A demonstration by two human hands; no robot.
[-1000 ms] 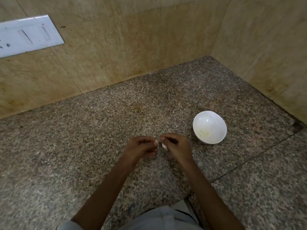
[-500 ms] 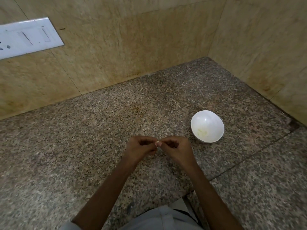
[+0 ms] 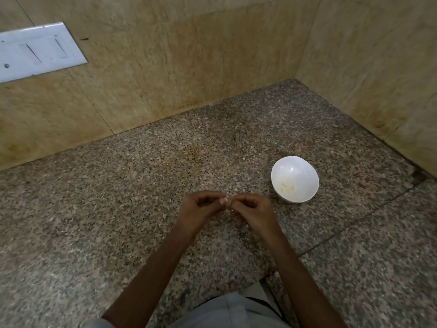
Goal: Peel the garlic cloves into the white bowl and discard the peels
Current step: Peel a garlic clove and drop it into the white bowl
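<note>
Left grip (image 3: 201, 208): fingers curled, thumb and forefinger tips pressed together on a small pale garlic clove (image 3: 226, 200). Right grip (image 3: 254, 210): fingers likewise curled, fingertips meeting the same clove from the opposite side. The two grips touch at the fingertips, and the clove is pinched between them, held above the tabletop (image 3: 118, 209). Most of the clove is hidden by the fingers; whether skin is attached to it cannot be determined. A second pale sliver shows just under the right grip's fingers; what it is cannot be determined.

Both forearms extend from the bottom edge of the frame and converge toward the centre. A grey garment (image 3: 227, 311) is visible between them at the bottom edge.

The white bowl (image 3: 305, 171) stands upright on the tabletop, near the right grip and beyond it to the right, not touching it. A few pale pieces (image 3: 287, 187) lie at the bottom of the bowl.

The tabletop is speckled granite. It carries a brownish stain (image 3: 195, 153) beyond the grips and a diagonal seam (image 3: 354, 223) to the right. Beige tiled walls enclose it at the rear and on the right, meeting in a corner. A white switch plate (image 3: 35, 52) is mounted on the rear wall, upper left.
</note>
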